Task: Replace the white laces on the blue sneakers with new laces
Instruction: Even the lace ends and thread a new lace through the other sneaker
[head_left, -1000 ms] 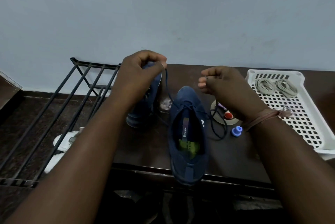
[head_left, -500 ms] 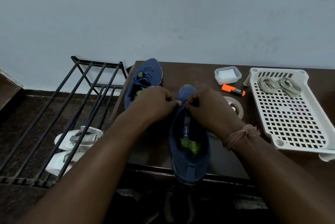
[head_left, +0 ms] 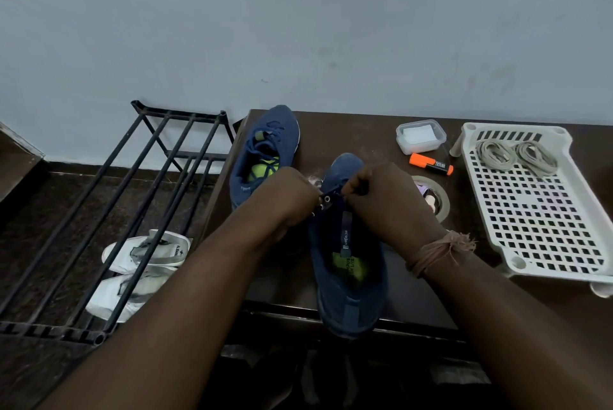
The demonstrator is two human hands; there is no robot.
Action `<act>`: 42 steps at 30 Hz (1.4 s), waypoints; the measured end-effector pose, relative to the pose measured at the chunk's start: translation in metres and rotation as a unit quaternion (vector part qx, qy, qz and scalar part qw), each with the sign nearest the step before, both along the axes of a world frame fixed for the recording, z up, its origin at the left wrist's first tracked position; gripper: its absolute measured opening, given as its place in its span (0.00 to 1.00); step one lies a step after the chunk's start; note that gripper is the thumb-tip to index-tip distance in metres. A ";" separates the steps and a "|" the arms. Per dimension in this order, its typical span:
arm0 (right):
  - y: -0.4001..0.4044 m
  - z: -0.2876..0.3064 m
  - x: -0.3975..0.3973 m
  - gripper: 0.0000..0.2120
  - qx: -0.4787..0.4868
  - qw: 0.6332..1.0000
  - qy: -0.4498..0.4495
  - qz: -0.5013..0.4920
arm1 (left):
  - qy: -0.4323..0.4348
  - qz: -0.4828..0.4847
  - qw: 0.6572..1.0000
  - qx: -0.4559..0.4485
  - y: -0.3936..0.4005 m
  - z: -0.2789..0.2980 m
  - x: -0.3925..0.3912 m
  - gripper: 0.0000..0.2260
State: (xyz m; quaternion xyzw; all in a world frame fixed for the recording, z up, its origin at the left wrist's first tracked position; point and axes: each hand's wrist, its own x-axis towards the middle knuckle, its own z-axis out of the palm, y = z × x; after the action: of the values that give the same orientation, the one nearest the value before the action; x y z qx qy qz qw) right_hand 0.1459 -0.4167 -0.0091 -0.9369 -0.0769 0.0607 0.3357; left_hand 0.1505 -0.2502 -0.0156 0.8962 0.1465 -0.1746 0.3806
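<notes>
A blue sneaker lies on the dark table, its heel over the front edge. My left hand grips the left eyelet flap of this sneaker. My right hand pinches a dark lace at the eyelets on the other side. The lace itself is mostly hidden under my fingers. A second blue sneaker with dark laces lies at the table's back left corner. Two coiled pale laces rest in a white perforated tray at the right.
A clear lidded box, an orange marker and a tape roll lie behind my right hand. A black metal rack stands left of the table, with white sneakers on the floor beneath it.
A second ago both hands were raised apart, pulling a dark lace upward. They have come down onto the near sneaker's eyelets and stay close together there.
</notes>
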 end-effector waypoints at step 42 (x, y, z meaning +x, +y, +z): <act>0.008 -0.018 0.009 0.07 0.050 0.997 -0.026 -0.051 | -0.018 0.130 0.963 -0.237 -0.019 -0.011 -0.001 0.04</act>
State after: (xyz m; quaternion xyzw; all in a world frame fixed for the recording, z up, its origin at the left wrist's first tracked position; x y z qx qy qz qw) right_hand 0.1546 -0.4087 -0.0270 -0.9227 -0.0402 0.0154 0.3830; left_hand 0.1496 -0.2696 -0.0266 0.7566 0.2092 -0.1369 0.6042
